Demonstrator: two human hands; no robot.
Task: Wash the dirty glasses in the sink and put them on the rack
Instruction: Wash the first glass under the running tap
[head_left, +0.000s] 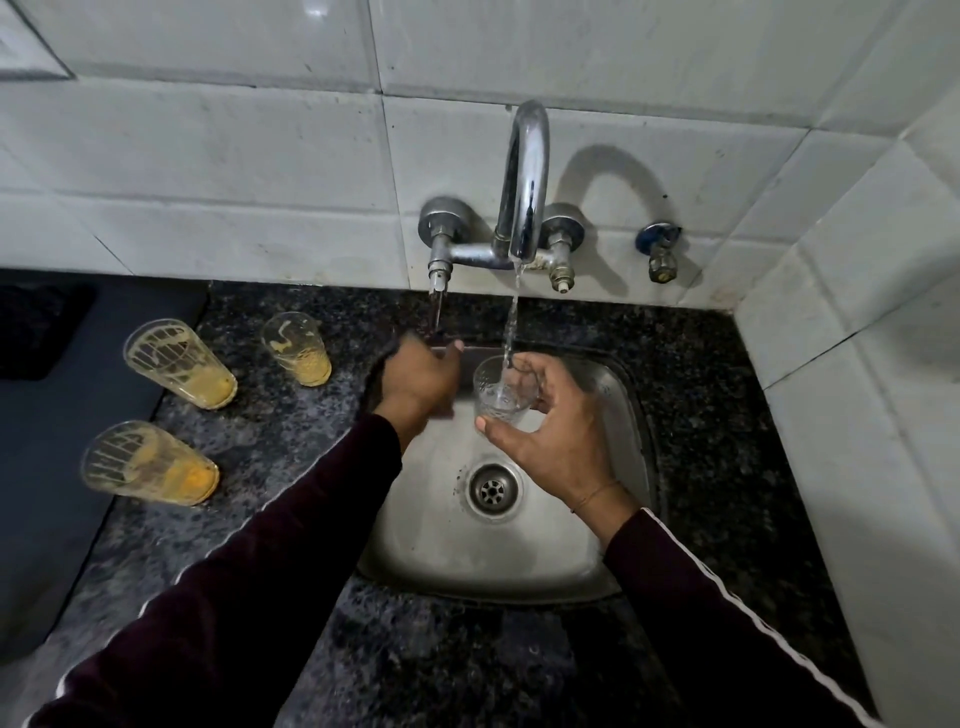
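Observation:
My right hand (556, 431) holds a clear glass (501, 389) upright over the steel sink (519, 577), fingers wrapped round its side. Water from the tap spout (527, 176) runs into the glass. My left hand (421, 374) is at the lower end of the tap lever (438, 296), its fingers curled round the tip; the wrist is blurred. Three dirty glasses with orange residue stand on the counter left of the sink: one at the back (298, 348), one further left (182, 364), one nearest me (148, 462).
The speckled black stone counter (291, 467) surrounds the sink, and the drain (491, 488) lies under my right wrist. A dark mat (52, 415) covers the far left. A small wall valve (660, 249) sits right of the tap. Tiled walls close the back and right. No rack is in view.

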